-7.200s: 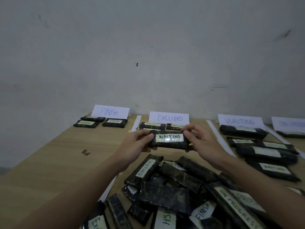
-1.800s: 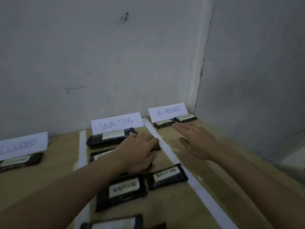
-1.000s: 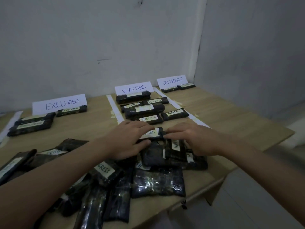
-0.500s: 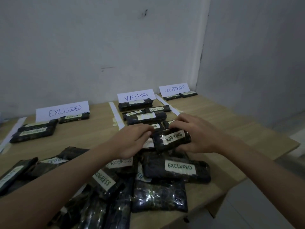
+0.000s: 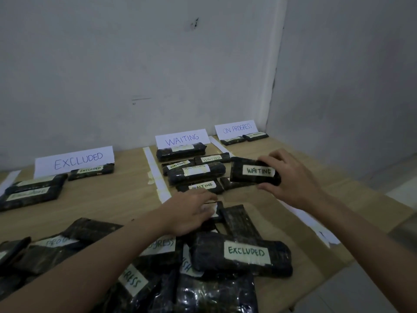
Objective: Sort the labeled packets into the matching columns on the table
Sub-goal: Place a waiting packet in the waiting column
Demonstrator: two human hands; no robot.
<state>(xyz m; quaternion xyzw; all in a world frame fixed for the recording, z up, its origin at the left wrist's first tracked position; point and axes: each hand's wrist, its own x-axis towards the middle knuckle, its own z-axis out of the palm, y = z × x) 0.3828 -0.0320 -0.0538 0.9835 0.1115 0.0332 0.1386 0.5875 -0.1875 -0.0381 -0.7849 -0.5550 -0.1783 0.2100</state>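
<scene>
Sorting packets on a wooden table (image 5: pixel 108 199) in a grey-walled corner
Paper strips divide columns behind the signs; a loose pile (image 5: pixel 203 279) crowds the near edge. The right hand (image 5: pixel 291 179) grips a WAITING packet (image 5: pixel 253 171) over the WAITING sign (image 5: pixel 181 138) column; the left hand (image 5: pixel 191 211) lies flat on the pile, fingers loose

Bare indoor room, makeshift sorting station; exact type of place unclear. Plain whitewashed walls (image 5: pixel 135 64), scuffed and stained, meet at a corner. Light wooden table (image 5: pixel 108 199) pushed into that corner. Handwritten paper signs stand along its back edge: EXCLUDED (image 5: pixel 74 161), WAITING (image 5: pixel 181 138), ON PROGRESS (image 5: pixel 236 130). White tape strips (image 5: pixel 155 175) mark columns. Pale tiled floor (image 5: pixel 372 290) beside the table. Dim lighting.
</scene>
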